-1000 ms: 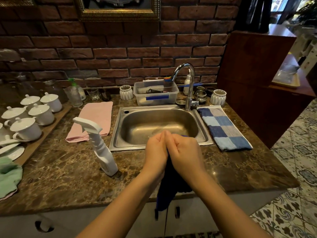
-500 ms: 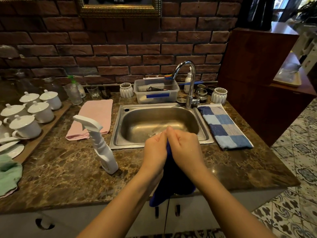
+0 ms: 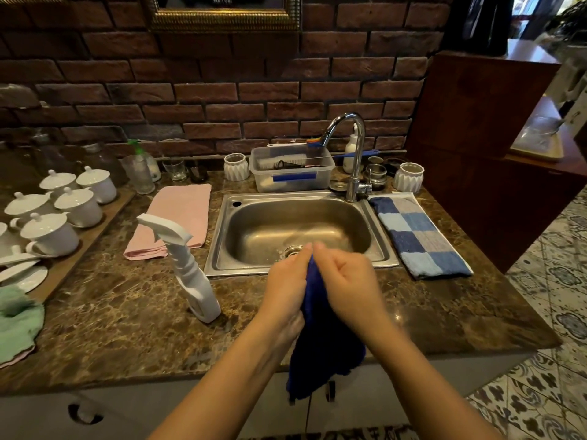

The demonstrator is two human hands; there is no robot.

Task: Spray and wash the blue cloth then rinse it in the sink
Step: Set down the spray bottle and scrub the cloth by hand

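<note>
A dark blue cloth (image 3: 324,344) hangs between both my hands over the counter's front edge, just in front of the steel sink (image 3: 222,236). My left hand (image 3: 287,287) and my right hand (image 3: 347,282) are both closed on the cloth's top part, knuckles close together. The cloth's lower end dangles past the cabinet doors. A white spray bottle (image 3: 190,274) stands upright on the counter left of my hands. The chrome tap (image 3: 354,154) rises at the sink's back right; no water runs from it.
A pink cloth (image 3: 173,217) lies left of the sink, a blue checked towel (image 3: 416,233) right of it. White lidded cups (image 3: 54,214) fill a board at far left, with a green cloth (image 3: 17,319) below. A plastic tub (image 3: 290,173) and jars line the brick wall.
My hands have drawn slightly apart and more of the blue cloth shows between and below them. The view has shifted a little closer to the sink.
</note>
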